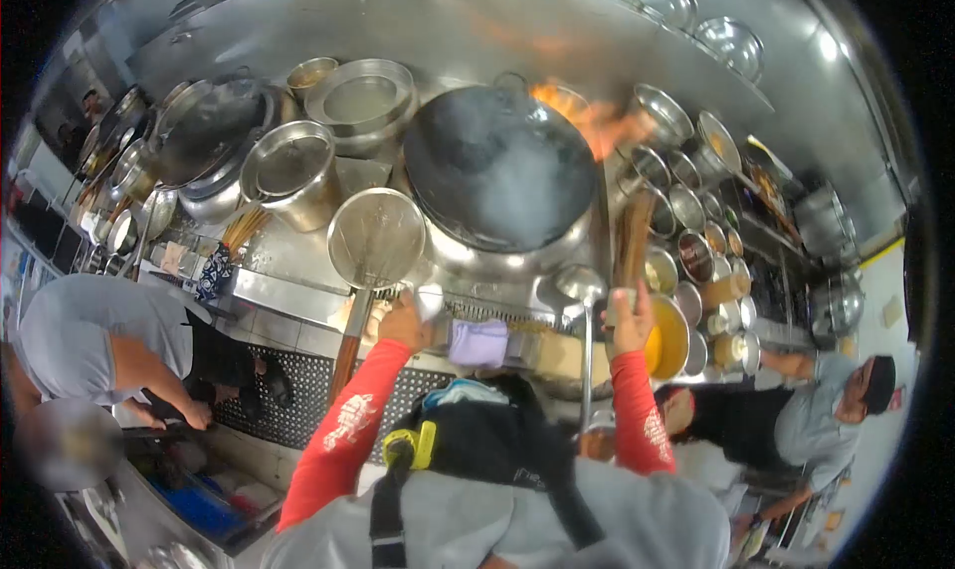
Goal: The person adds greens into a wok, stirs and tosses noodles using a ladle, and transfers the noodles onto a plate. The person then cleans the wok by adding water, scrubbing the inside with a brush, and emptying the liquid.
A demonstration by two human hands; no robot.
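A large dark wok (497, 161) sits on the stove, with smoke over it and flames at its right rim. My right hand (631, 320) is closed round the lower end of a brown bundle-like brush (634, 236), held upright to the right of the wok. Near the counter's front edge, my left hand (403, 322) is beside a small white object; its fingers are partly hidden, and whether it grips anything is unclear. A round mesh strainer (377, 238) with a wooden handle lies just left of it. A ladle (580, 284) rests between the wok and my right hand.
Metal pots (288, 161) and a second wok (214, 131) stand at the left. Many seasoning bowls (686, 206) and a yellow-filled container (667, 338) are on the right. A folded purple cloth (478, 342) lies at the front edge. One co-worker (99, 330) bends at the left; another (821, 410) stands right.
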